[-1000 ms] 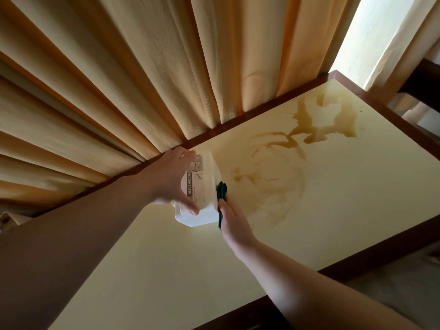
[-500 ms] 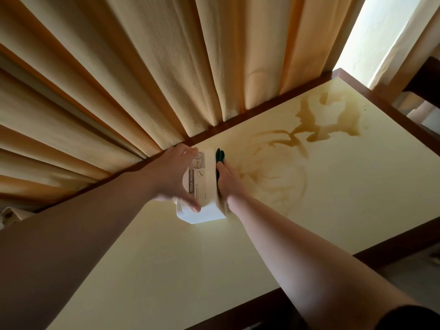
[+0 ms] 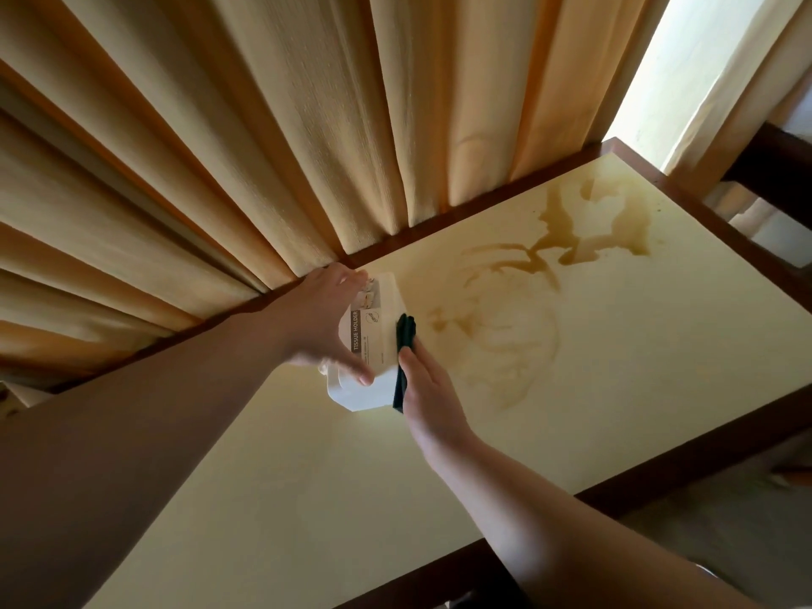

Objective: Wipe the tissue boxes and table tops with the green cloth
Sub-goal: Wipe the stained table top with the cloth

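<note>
While left hand [image 3: 323, 320] grips box [image 3: 373, 345] from the top, thumb curled over its near edge, right hand [image 3: 424, 389] presses cloth [image 3: 402, 360] flat to box's right side. Slid back toward the wrist from the far end half a second ago: one more stroke along that face, likely. Brown stain [image 3: 571, 239] beyond right hand, untouched on table [image 3: 307, 498]. Box's far and left faces hidden; cloth mostly behind the palm. Curtain [image 3: 263, 125] close behind left hand.

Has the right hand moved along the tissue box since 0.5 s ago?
Yes. The right hand, pressing the green cloth to the tissue box, slid back toward the box's near end, away from the curtain.
</note>
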Motion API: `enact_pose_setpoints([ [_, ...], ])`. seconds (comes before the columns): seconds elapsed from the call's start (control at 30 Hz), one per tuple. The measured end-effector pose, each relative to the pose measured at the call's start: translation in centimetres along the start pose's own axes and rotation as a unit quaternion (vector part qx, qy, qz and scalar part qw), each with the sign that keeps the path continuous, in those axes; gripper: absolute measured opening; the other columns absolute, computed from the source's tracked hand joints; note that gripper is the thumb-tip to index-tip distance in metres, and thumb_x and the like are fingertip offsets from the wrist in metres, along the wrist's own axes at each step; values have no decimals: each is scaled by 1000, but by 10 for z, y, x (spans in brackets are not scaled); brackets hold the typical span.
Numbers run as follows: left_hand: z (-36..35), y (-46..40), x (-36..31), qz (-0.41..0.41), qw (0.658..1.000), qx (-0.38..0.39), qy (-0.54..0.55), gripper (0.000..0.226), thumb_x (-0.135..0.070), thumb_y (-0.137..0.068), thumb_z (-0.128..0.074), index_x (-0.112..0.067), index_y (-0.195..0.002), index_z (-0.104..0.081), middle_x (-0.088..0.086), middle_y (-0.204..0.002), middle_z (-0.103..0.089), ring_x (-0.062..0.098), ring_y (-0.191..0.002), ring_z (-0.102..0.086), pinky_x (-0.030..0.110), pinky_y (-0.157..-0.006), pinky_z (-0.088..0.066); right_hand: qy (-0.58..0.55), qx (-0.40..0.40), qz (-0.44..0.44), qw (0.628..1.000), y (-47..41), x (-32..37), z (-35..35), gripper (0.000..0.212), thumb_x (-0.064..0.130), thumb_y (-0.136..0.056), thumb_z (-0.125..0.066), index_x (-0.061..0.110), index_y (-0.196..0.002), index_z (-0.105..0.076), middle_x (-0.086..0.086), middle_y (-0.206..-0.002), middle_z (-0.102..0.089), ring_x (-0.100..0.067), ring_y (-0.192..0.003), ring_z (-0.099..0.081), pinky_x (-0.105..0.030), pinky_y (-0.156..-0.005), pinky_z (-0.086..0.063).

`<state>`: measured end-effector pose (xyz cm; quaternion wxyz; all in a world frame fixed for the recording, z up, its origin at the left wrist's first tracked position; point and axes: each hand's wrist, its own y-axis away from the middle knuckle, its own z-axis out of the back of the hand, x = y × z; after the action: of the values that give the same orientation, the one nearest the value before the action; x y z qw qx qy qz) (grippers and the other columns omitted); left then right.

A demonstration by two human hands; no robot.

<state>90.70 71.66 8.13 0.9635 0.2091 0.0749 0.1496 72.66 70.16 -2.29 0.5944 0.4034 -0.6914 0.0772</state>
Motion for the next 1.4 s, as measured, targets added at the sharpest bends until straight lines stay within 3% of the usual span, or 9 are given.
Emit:
enact_pose_setpoints([
  [0.13,-1,1,2,-12,1000,-4,8,141,-75,-46,-90,-23,-158,-22,-6,-153,-28,15,-142,-24,33,-114,-29,59,-12,39,997,-29,45,-11,32,23,-108,-40,44,-116,-63,-3,-103,-74,-17,-91,-69,-37,-76,-53],
  [0.23,-3,3,4,-8,1000,-10,9,142,-78,-44,-88,-24,-158,-21,-6,-153,-28,15,-141,-25,36,-115,-32,65,-25,5,998,-56,59,-15,28,26,-110,-37,31,-107,-64,-17,-96,-70,-24,-79,-62,-37,-67,-47],
  [0.4,-9,6,5,3,1000,-21,3,145,-84,-47,-81,-21,-160,-17,-5,-151,-27,17,-142,-22,39,-115,-34,89,-27,-81,992,-64,45,-5,33,30,-109,-38,21,-101,-68,-2,-80,-70,-14,-62,-65,-18,-46,-46],
  [0.57,-16,7,5,18,997,-49,-53,138,-102,-52,-58,-17,-155,-21,4,-151,-31,26,-142,-25,44,-115,-33,124,-40,-113,985,-34,12,15,27,37,-102,-48,30,-101,-75,-2,-97,-77,-26,-92,-71,-35,-74,-47],
  [0.8,-26,10,-7,109,989,-84,-48,140,-113,-48,-22,-10,-141,-35,17,-136,-38,36,-131,-34,49,-112,-36,66,-132,-105,983,-16,-8,30,27,36,-108,-45,30,-115,-71,3,-112,-71,-17,-104,-65,-30,-77,-47],
  [0.97,-19,-2,-8,164,983,-71,-38,118,-99,-70,-40,-4,-140,-44,18,-137,-42,37,-131,-37,48,-109,-37,-53,-168,-74,982,-16,-27,12,33,30,-111,-43,32,-139,-61,11,-128,-67,-4,-115,-62,-21,-85,-51],
  [1.1,-15,-10,-2,190,980,-49,-32,112,-93,-76,-46,-5,-146,-46,20,-143,-41,38,-135,-37,48,-111,-36,-96,-204,-42,973,-18,-46,-8,44,37,-110,-40,46,-153,-44,18,-142,-59,-6,-128,-58,-33,-111,-46],
  [1.23,-17,-12,-5,203,977,-32,-61,120,-98,-73,-38,-6,-150,-46,22,-145,-40,39,-136,-37,47,-113,-35,-164,-209,-59,962,-17,-43,-23,46,39,-113,-34,50,-158,-30,20,-147,-51,-3,-124,-57,-17,-87,-48],
  [1.4,-15,-10,-7,209,974,-14,-81,123,-100,-71,-32,-6,-149,-47,22,-145,-41,37,-136,-38,44,-112,-35,-194,-208,-42,958,-19,-28,-28,46,39,-113,-30,52,-157,-30,20,-143,-56,-2,-119,-62,-16,-77,-52],
])
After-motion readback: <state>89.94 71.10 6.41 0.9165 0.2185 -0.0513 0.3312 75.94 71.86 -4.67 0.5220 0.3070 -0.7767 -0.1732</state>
